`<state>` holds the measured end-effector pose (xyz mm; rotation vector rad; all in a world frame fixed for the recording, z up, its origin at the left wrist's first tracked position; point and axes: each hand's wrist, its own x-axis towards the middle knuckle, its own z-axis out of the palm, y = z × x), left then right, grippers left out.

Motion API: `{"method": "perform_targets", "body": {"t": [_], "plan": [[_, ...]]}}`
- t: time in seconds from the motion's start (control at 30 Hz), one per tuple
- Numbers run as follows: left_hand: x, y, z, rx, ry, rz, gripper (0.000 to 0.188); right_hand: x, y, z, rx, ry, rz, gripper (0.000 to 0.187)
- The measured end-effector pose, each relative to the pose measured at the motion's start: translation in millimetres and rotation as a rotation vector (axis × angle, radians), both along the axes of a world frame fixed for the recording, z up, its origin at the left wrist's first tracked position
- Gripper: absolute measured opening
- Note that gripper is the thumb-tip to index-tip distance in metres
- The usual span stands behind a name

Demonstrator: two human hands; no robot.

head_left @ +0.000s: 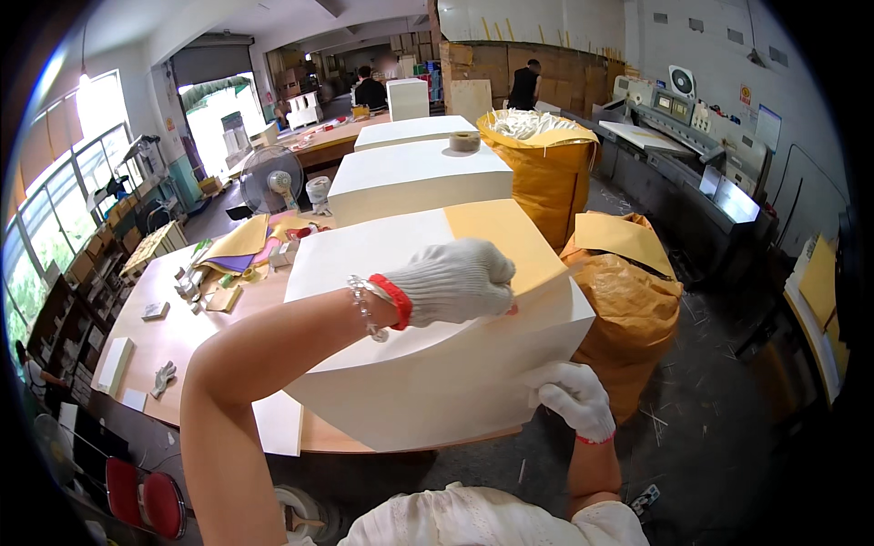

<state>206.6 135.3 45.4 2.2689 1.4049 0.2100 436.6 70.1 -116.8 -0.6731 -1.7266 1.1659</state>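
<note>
A tall stack of white paper [428, 391] rests at the table's near edge, with a yellow sheet [496, 227] over the right part of its top. My left hand [460, 280], in a white knitted glove with a red cuff, is closed above the top, near the yellow sheet's front edge. Whatever its fingers may grip is hidden. At the front right side of the stack, my gloved right hand [575, 399] has curled fingers against the paper, slightly blurred; I cannot make out what is between them.
Behind stand more paper stacks [419, 177], one bearing a tape roll [464, 141]. Orange sacks [624, 300] flank the table's right side. A loose glove [164, 378] and coloured papers [238, 247] lie left on the table [218, 332]. A fan [271, 179] and two people are farther back.
</note>
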Motion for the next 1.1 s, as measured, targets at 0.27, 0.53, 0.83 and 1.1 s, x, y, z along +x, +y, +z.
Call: {"method": "perform_targets", "body": {"t": [0.27,0.53,0.83,1.1], "plan": [[-11,3,-2,-0.220,-0.256,-0.082,0.030,-9,-19,15,0.386,0.015,-0.186,0.021],[-18,23,-3,0.303,0.208,-0.445,0.068,-2,-15,18,0.381,0.330,-0.569,0.027],[16,69,-15,0.189,0.268,-0.254,0.072,8,18,29,0.349,0.255,-0.668,0.049],[39,83,-20,0.224,0.257,-0.155,0.074,-4,46,35,0.451,-0.029,-0.570,0.048]]}}
